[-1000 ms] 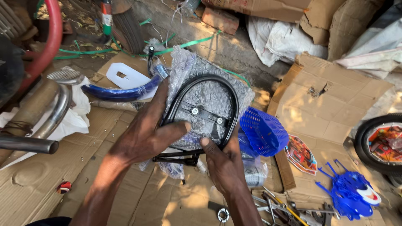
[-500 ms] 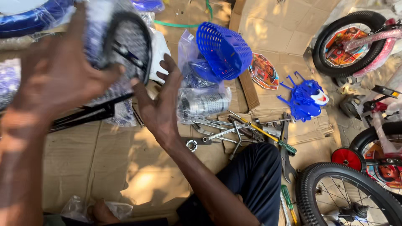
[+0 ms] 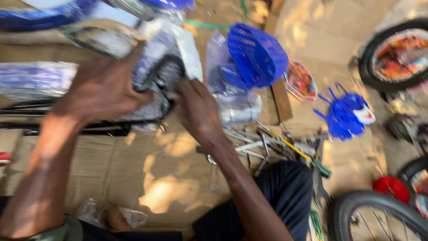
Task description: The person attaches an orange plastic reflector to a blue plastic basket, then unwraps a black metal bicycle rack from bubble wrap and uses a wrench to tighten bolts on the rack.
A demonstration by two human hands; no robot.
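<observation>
The picture is motion-blurred. My left hand and my right hand both grip a black curved bicycle part wrapped in grey padding and clear plastic, held above the cardboard-covered floor. The left hand covers its left side, the right hand clasps its lower right edge. Right of the hands lies a blue plastic basket on a clear bag. My knee in dark trousers shows at the bottom.
Metal tools and a yellow-handled screwdriver lie by my knee. A blue plastic piece and a colourful plate sit further right. Small bicycle wheels crowd the right side. A blue frame tube runs along the top left.
The view has swung right and down. The wrapped part has dropped lower and both hands have closed in around it; the basket now lies close to my right hand.
</observation>
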